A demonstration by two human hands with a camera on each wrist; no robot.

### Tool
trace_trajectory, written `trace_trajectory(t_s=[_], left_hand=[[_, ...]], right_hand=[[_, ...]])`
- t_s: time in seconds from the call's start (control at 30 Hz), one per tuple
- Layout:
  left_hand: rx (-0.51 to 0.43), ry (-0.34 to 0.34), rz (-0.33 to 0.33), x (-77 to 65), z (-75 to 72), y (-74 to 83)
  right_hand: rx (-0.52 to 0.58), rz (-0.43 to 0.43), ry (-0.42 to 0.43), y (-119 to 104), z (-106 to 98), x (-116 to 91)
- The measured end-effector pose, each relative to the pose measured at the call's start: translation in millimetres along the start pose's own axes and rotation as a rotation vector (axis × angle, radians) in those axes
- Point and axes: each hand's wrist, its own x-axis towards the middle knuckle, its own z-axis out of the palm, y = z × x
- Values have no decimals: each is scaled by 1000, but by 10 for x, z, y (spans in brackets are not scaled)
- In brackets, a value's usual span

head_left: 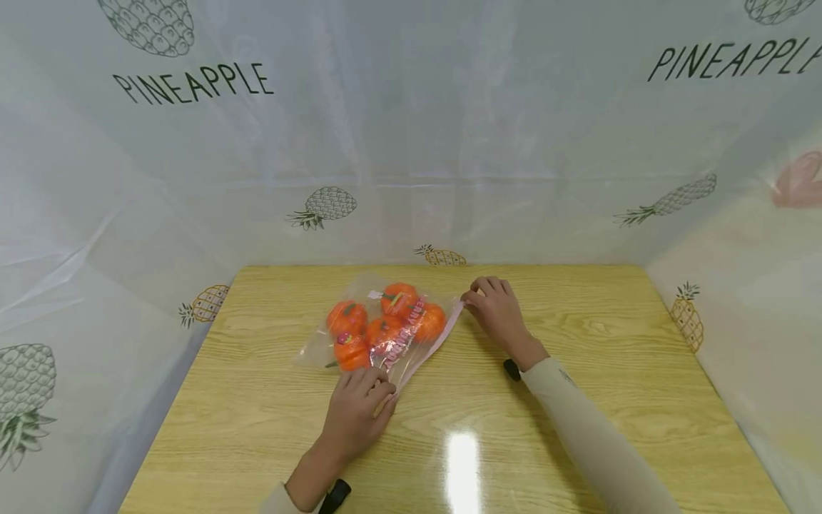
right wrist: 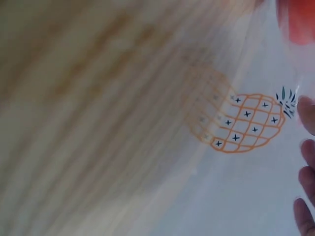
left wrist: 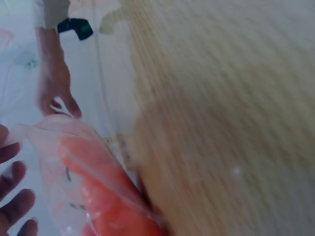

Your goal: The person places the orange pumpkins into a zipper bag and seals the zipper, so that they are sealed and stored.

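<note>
A clear plastic zip bag with pink lettering lies on the wooden table. Inside it are several orange pumpkin-like vegetables with green stems. My left hand pinches the near corner of the bag's pale sealing strip. At the strip's far corner, my right hand pinches the bag between thumb and finger. The strip stretches straight between both hands. In the left wrist view the bag rises toward the left fingertips, with the right hand beyond. Only the right fingertips show in the right wrist view.
The wooden table extends around the bag and reflects a bright light near its front. A white sheet printed with pineapples hangs behind and at both sides. Dark wrist straps show at both sleeves.
</note>
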Motion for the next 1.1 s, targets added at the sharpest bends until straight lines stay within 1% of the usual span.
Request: trace_trajectory(t_s=[0.13,0.37,0.5,0.63,0.73,0.87,0.97,1.03,1.1], left_hand=[[15,-42,22,86,80,14],[56,-107,64,214,200,7],[114,-140,96,294,246,43],[164,-163,119,383,300,98],[199,-174,129,448,369,140],[250,-210,116,516,445,189],[274,-260,93,558,475,222],[278,-304,74,562,474,237],[258,-344,45,531,453,233]], right_hand=[[2,35,-36,5,35,72],[-30,58,-133,42,115,184],[-40,73,-165,57,128,181],[-17,97,-200,38,114,157],[2,119,-232,3,87,128],[41,133,-248,-96,39,62],[70,138,-238,-165,-18,-14],[99,155,-240,-198,-62,-79],[116,180,-249,-212,-112,-163]])
